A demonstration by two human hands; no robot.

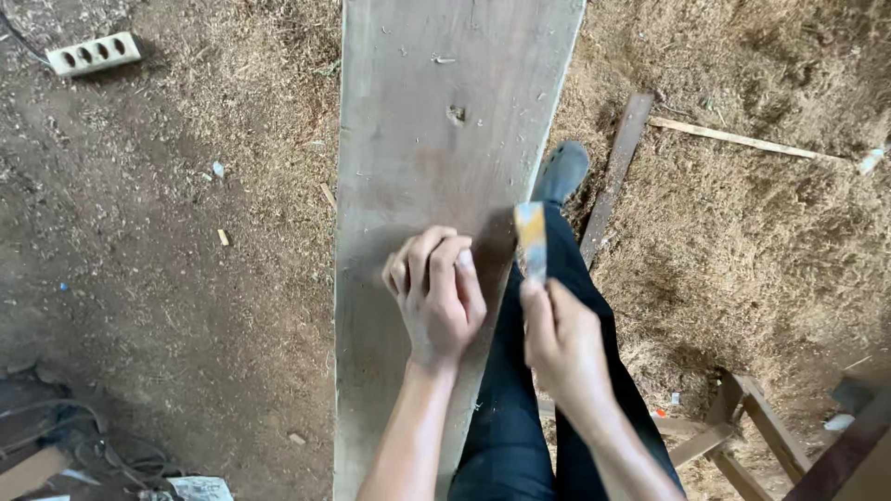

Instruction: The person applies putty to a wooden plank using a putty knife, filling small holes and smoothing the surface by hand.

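Observation:
A long grey wooden plank runs from the bottom of the view to the top. My left hand rests on it with the fingers curled down against the wood; whether it holds anything is hidden. My right hand grips a small flat scraper with a yellow-stained blade at the plank's right edge. A small knot hole marks the plank further up. My dark trouser leg and grey shoe lie beside the plank on the right.
Sawdust covers the floor on both sides. A white power strip lies at the top left. Thin wood strips lie right of the plank, a wooden frame at the bottom right, cables and scraps at the bottom left.

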